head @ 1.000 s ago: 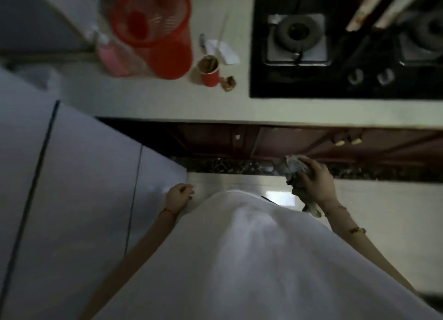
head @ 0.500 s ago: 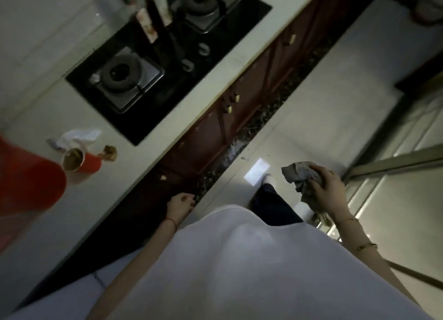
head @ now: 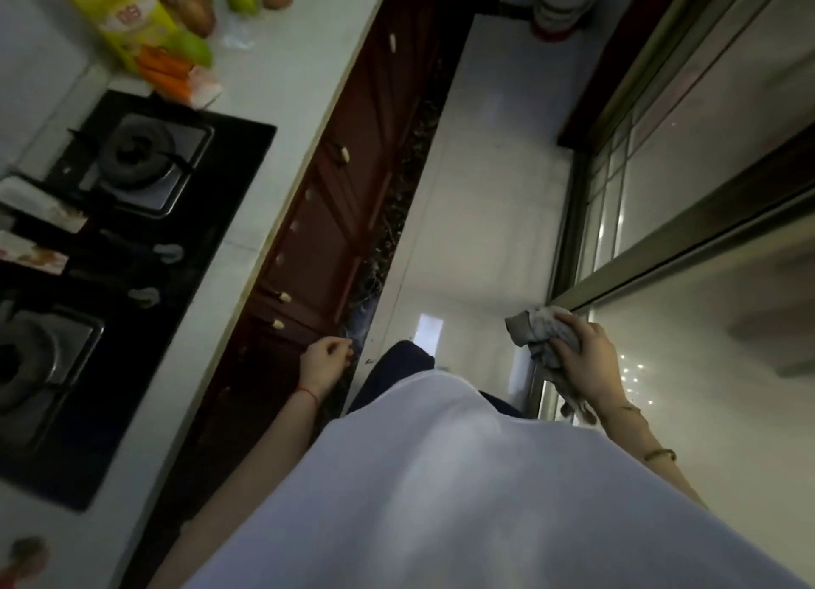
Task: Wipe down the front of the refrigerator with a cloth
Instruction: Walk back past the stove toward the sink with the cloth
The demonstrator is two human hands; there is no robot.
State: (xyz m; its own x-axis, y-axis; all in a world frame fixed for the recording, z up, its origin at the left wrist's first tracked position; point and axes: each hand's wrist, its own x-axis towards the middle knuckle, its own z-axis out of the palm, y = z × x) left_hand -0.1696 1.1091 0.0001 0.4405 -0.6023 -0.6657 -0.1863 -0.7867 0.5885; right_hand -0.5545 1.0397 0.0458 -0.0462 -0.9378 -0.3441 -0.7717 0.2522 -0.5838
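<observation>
My right hand [head: 588, 361] grips a crumpled grey cloth [head: 536, 330] at waist height on the right, close to the frame of a glass sliding door [head: 661, 253]. Hanging at my side over the dark cabinet fronts is my left hand [head: 325, 361], fingers loosely curled and holding nothing. The refrigerator is out of view. My white shirt fills the lower middle of the view.
A white countertop [head: 282, 103] runs along the left with a black gas hob [head: 110, 253] and food packets [head: 145, 28] at its far end. Dark red cabinet doors [head: 353, 183] sit below it. A pale tiled floor [head: 489, 183] stretches ahead between cabinets and sliding door.
The view has swung right, away from the refrigerator and along the counter to the sliding door. Both hands keep their places by my body; the cloth stays in my right hand.
</observation>
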